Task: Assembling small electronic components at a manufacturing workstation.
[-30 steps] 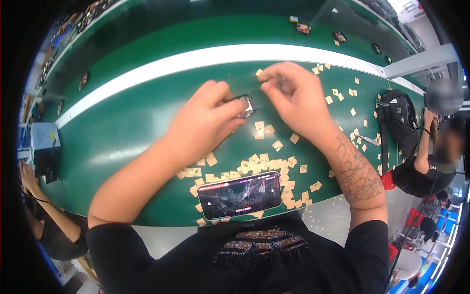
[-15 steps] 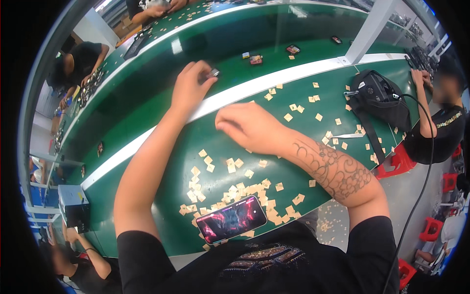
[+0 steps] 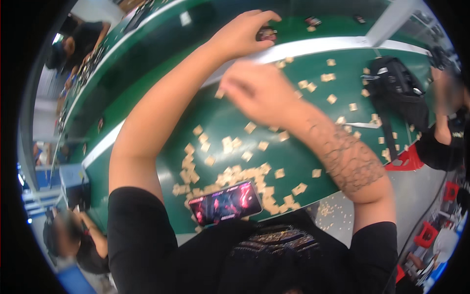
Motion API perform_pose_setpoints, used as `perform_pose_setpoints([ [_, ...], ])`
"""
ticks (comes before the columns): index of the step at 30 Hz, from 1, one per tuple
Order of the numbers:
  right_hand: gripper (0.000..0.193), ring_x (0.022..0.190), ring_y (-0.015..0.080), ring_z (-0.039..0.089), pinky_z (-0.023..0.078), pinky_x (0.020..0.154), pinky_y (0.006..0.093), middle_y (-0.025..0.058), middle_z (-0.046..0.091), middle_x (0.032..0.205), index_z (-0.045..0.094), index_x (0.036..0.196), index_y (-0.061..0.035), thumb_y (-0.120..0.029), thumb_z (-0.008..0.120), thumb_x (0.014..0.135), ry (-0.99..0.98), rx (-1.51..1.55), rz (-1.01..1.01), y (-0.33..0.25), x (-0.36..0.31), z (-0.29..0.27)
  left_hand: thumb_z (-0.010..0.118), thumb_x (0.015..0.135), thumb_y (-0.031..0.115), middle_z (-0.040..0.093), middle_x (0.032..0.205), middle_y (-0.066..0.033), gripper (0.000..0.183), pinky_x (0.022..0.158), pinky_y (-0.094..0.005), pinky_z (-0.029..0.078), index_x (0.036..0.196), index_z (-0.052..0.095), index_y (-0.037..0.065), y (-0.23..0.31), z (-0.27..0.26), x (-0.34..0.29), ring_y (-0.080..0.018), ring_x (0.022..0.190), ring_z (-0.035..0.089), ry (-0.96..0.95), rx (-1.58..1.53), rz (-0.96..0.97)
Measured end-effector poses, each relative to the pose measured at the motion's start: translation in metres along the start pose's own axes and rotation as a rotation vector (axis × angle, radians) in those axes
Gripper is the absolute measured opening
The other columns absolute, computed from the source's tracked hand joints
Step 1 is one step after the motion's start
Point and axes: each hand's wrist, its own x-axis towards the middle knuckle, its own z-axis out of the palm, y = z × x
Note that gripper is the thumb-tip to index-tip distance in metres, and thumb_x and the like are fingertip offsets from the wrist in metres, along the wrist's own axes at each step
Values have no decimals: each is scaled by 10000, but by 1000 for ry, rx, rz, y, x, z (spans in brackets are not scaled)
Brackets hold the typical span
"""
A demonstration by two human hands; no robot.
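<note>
At the top centre my left hand (image 3: pixel 245 35) stretches over the white rail onto the sunken green strip. Its thumb and fingers are spread around a small dark-red flat item (image 3: pixel 268 34), without visibly closing on it. Blurred by motion, my right hand (image 3: pixel 259 90) hovers just this side of the rail with its fingers curled. A small beige square (image 3: pixel 220 93) shows by its fingertips; whether it is held or lies on the table, I cannot tell. Many more beige squares (image 3: pixel 235 174) lie scattered nearer me, around a lit phone (image 3: pixel 226 203) at the table's front edge.
The white rail (image 3: pixel 313 45) divides the green table (image 3: pixel 205 117) from the strip, where more small dark items (image 3: pixel 313 21) lie. A white post (image 3: pixel 391 22) and a black bag (image 3: pixel 399 88) stand at the right, near white tweezers (image 3: pixel 362 125). Other people sit on both sides.
My left hand has moved right and farther away to the dark-red item; the small silvery thing it pinched before no longer shows. My right hand has shifted slightly, fingers still curled. The view has tilted.
</note>
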Motion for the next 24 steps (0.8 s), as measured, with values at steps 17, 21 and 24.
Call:
perform_pose_setpoints([
  [17,188,799,176,585,469,739,300,57,642,952,710,1119,-9,-104,555,1073,-368,68,12,-18,3,10,841,751,30,638,1277,-168,673,1120,-430,485,1377,593,20,130,-69,-251,-339,1272,603,92,-123,-472],
  [21,91,818,231,633,504,735,318,89,624,900,720,1073,-5,-39,667,1008,-548,37,84,-34,5,9,891,749,-1,658,1206,-146,643,1029,-414,515,1323,602,15,138,-61,-250,-329,1153,651,46,-29,-475],
  [24,56,771,261,655,528,694,372,92,623,879,709,1014,-19,-20,722,960,-549,11,157,-49,3,8,873,763,-30,665,1194,-136,606,989,-423,527,1307,611,21,141,-60,-247,-339,1128,651,47,-6,-469],
])
